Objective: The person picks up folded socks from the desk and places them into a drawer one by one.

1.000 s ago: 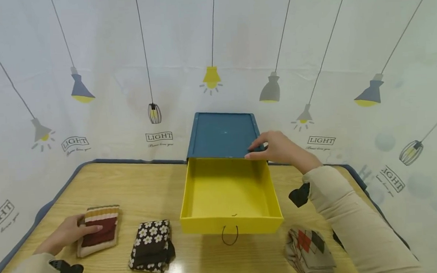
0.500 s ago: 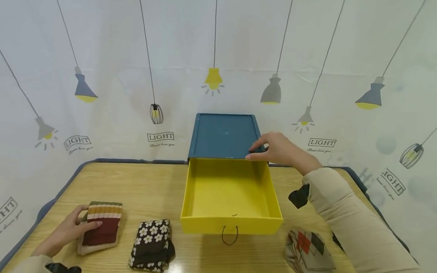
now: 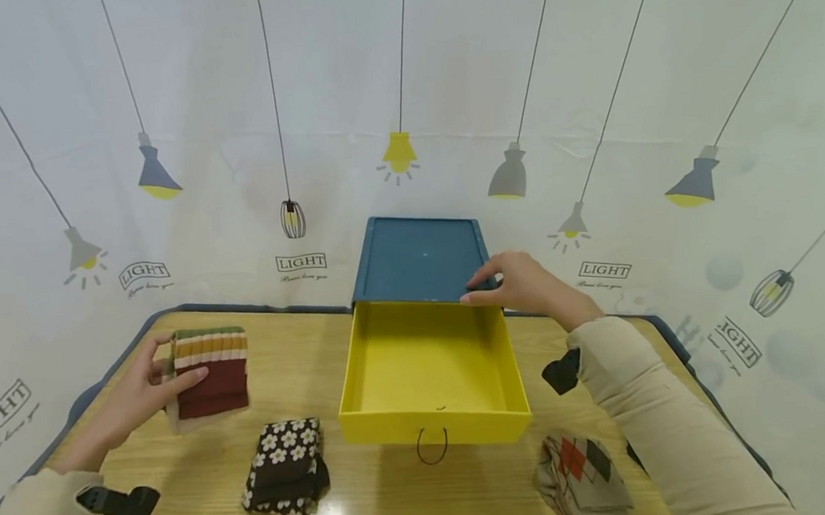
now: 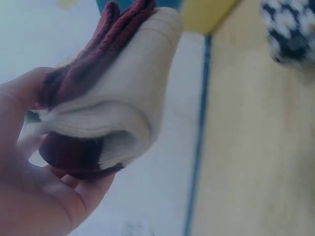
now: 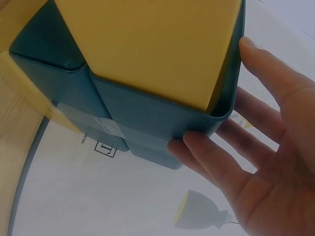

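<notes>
My left hand [image 3: 138, 392] holds a folded pair of striped socks [image 3: 214, 385] above the left side of the table, thumb on top and fingers behind. Maroon, cream, mustard and green bands show on it; in the left wrist view its cream fold [image 4: 147, 73] faces the camera. At the back, a blue drawer box [image 3: 419, 257] has its yellow drawer [image 3: 437, 429] pulled out, with nothing lying in it. My right hand [image 3: 527, 285] grips the box's front right corner. In the right wrist view, thumb and fingers wrap the blue casing [image 5: 142, 105] at that corner.
Black socks with white flowers [image 3: 283, 467] lie folded left of the drawer. Beige argyle socks [image 3: 588, 473] lie to its right, near my right sleeve [image 3: 669, 423]. A cord loop [image 3: 431, 446] hangs on the drawer front. Behind the wooden table [image 3: 298, 339] hangs a lamp-print curtain [image 3: 211, 243].
My left hand has lifted the striped socks off the table, upward and a little to the right. My right hand stays at the box corner, and the drawer has not moved.
</notes>
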